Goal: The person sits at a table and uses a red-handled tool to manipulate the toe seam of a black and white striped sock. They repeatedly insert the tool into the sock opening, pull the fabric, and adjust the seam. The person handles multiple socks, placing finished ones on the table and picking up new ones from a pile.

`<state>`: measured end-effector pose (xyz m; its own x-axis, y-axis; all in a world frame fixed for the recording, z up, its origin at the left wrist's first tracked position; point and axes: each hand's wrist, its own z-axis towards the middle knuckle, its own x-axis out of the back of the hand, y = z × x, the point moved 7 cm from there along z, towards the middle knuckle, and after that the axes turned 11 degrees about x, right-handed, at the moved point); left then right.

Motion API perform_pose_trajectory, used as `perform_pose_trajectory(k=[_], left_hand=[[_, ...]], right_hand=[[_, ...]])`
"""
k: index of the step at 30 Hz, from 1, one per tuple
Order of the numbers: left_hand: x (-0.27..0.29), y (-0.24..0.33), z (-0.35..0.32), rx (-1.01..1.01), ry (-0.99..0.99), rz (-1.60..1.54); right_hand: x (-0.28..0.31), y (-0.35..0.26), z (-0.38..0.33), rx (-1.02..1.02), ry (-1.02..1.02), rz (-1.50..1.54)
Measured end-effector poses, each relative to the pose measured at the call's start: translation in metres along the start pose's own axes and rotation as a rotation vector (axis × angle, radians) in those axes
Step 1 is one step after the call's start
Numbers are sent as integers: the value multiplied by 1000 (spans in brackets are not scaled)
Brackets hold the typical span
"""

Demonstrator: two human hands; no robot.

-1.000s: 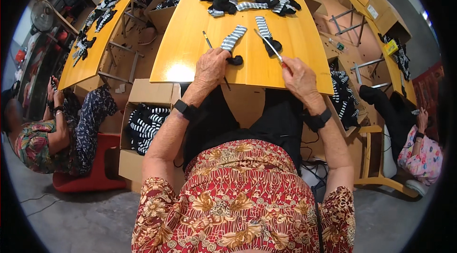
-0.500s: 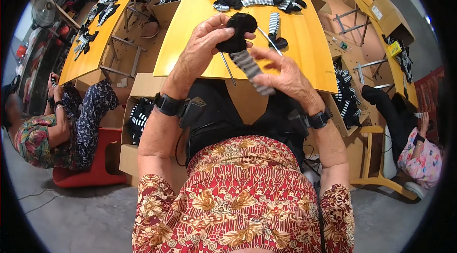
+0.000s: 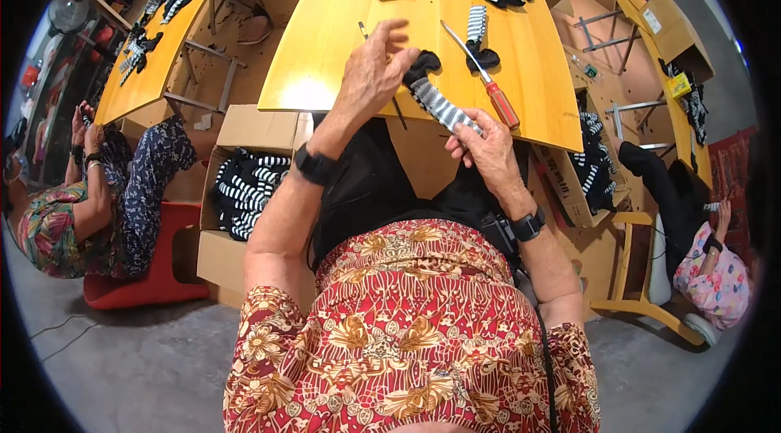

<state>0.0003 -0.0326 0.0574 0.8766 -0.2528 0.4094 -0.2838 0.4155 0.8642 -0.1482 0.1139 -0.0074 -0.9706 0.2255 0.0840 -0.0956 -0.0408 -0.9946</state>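
Observation:
A sock [image 3: 440, 104] with grey-and-white stripes and a black end hangs over the table's near edge. My right hand [image 3: 482, 142] pinches its striped end between thumb and fingers. Just left of the sock's black end, my left hand [image 3: 376, 67] is raised with fingers apart and nothing in them. Beyond my right hand lies a screwdriver [image 3: 502, 104] with a red handle, its shaft pointing away. Partly hidden behind my left hand is a thin dark rod [image 3: 399, 113]. Another striped sock [image 3: 477, 23] with a black end lies flat beside the screwdriver shaft.
Several striped and black socks lie heaped at the far side of the yellow table [image 3: 325, 50]. Cardboard boxes of socks stand at my left [image 3: 259, 125] and right [image 3: 563, 181]. A person [image 3: 65, 225] sits at the left, another [image 3: 716, 270] at the right, near other tables.
My left hand has let go of the sock's black end and opened. My right hand has closed on the striped end. The screwdriver's red handle, hidden before, now shows.

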Motion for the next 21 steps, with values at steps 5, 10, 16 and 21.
perform_pose_trajectory(k=[5,10,16,21], left_hand=[[-16,22,-63,95,-251,-45],[-35,5,-72,183,-292,-207],[-32,7,-78,233,-274,-393],[-23,17,-82,235,-243,-381]], right_hand=[[6,-10,-2,62,8,-48],[-6,-22,-4,107,-17,126],[-9,-29,-6,151,-66,220],[-11,-39,-3,214,-40,119]])
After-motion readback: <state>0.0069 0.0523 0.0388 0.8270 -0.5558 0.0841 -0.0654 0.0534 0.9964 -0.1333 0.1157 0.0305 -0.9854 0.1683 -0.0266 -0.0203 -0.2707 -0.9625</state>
